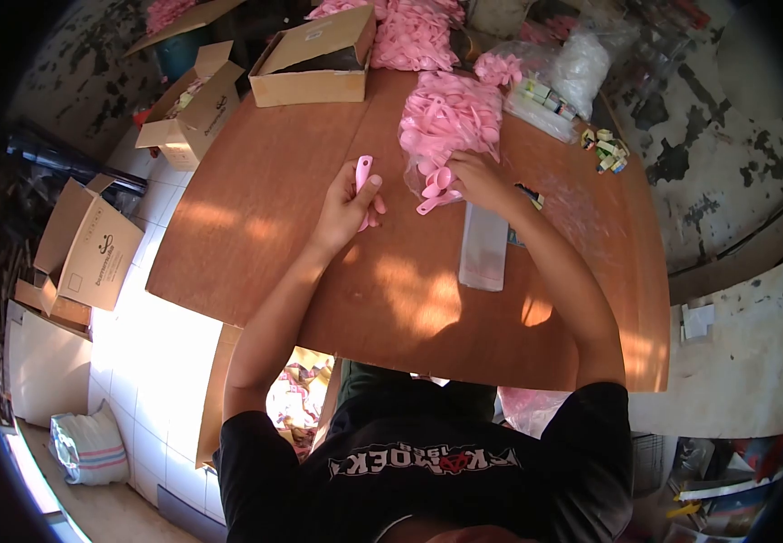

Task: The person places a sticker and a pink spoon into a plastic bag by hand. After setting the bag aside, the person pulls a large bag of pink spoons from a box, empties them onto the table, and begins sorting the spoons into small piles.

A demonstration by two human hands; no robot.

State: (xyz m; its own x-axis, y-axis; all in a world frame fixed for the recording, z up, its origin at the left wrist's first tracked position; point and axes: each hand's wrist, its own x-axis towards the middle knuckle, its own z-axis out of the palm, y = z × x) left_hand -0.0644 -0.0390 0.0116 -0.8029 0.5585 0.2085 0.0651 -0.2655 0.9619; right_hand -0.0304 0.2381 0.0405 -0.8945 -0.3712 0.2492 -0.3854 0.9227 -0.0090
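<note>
My left hand [348, 206] is closed around a pink plastic spoon [364, 172]; its handle end, with a hole in it, points up out of the grip. To the right, my right hand [482, 184] is at the mouth of a clear bag [453, 113] filled with pink spoons. Its fingers are closed on pink spoons [439, 181] at the opening, some with their handles toward me. How many it grips is hidden. Below the right hand lies a stack of flat clear plastic sleeves [484, 249] on the brown wooden table [274, 208].
At the table's back stand an open cardboard box [310, 86] and another heap of bagged pink spoons [414, 36]. Small labelled packs [606, 151] lie at the right edge. Cardboard boxes [93, 244] and a white sack [89, 445] are on the floor to the left.
</note>
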